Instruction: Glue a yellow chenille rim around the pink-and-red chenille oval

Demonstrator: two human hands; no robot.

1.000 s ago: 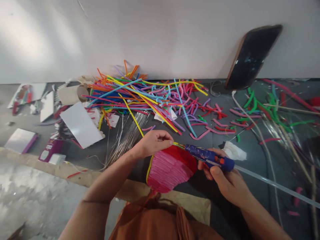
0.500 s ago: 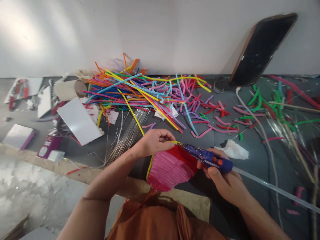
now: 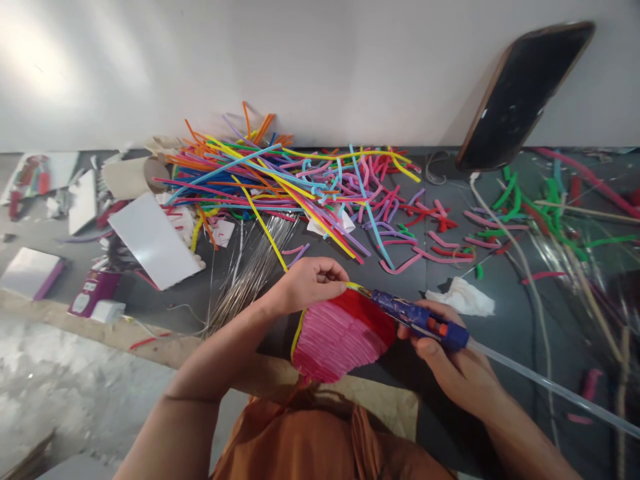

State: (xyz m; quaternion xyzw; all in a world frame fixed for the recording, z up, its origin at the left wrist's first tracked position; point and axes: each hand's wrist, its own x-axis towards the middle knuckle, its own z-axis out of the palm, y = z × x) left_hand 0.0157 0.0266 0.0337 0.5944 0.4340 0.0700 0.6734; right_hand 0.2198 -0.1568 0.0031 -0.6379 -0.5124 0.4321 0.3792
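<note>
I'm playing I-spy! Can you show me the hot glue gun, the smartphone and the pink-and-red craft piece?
Hot glue gun (image 3: 413, 316): head view, on its blue body.
Smartphone (image 3: 527, 97): head view, on its dark face.
Pink-and-red craft piece (image 3: 336, 337): head view, on its pink middle.

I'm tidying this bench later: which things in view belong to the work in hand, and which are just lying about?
Part of the job:
- glue gun with clear stick, in the right hand
- pink-red piece with yellow edging, at the left hand
- pile of coloured stems, probably supplies

Seemingly lying about:
- phone
- white tissue
- purple box
- cardboard tube
</note>
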